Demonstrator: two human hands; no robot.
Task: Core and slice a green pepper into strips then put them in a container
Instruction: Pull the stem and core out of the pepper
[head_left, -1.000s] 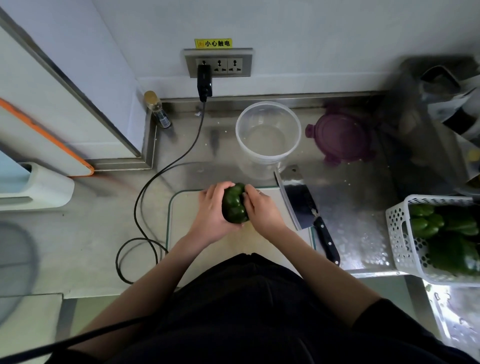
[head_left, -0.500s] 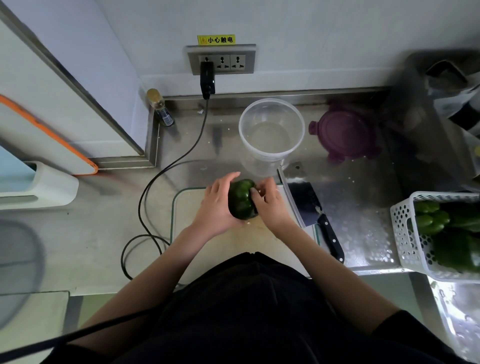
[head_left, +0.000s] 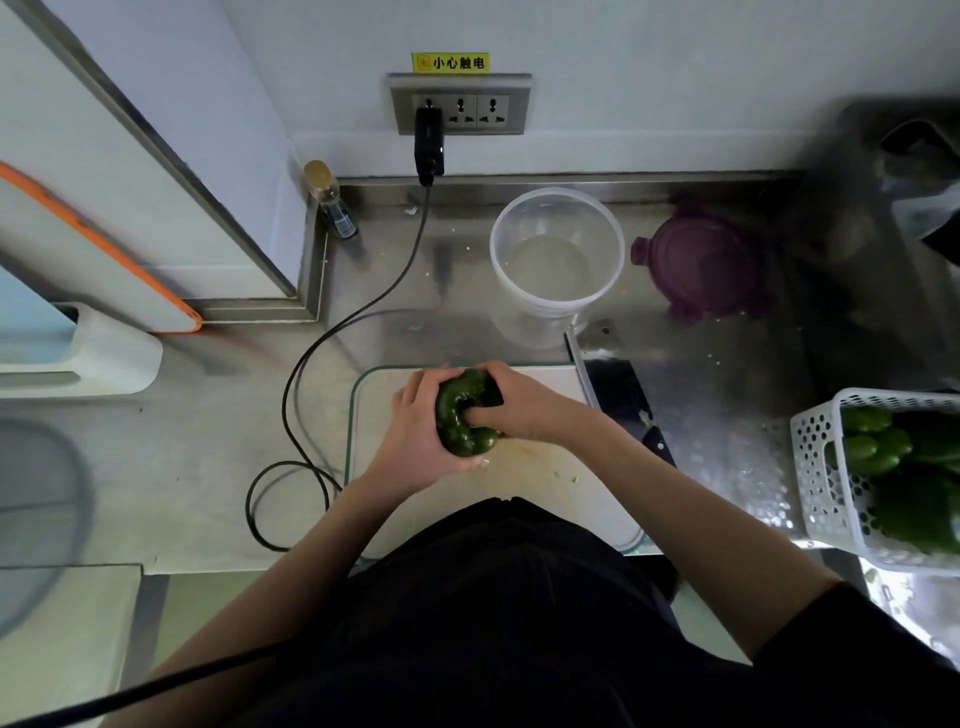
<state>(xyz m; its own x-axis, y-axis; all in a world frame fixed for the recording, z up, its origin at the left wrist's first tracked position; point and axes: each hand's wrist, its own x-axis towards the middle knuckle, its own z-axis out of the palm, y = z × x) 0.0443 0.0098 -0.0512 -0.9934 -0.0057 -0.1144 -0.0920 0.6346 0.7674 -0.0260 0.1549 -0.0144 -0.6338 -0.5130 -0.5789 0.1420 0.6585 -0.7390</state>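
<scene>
Your left hand cups the green pepper from its left side above the cutting board, fingers curled round it. Your right hand grips its other side, thumb pushed into the top hollow. The clear container stands behind the board on the counter, and the cleaver lies just right of the board.

Whole green pepper over cutting board
</scene>
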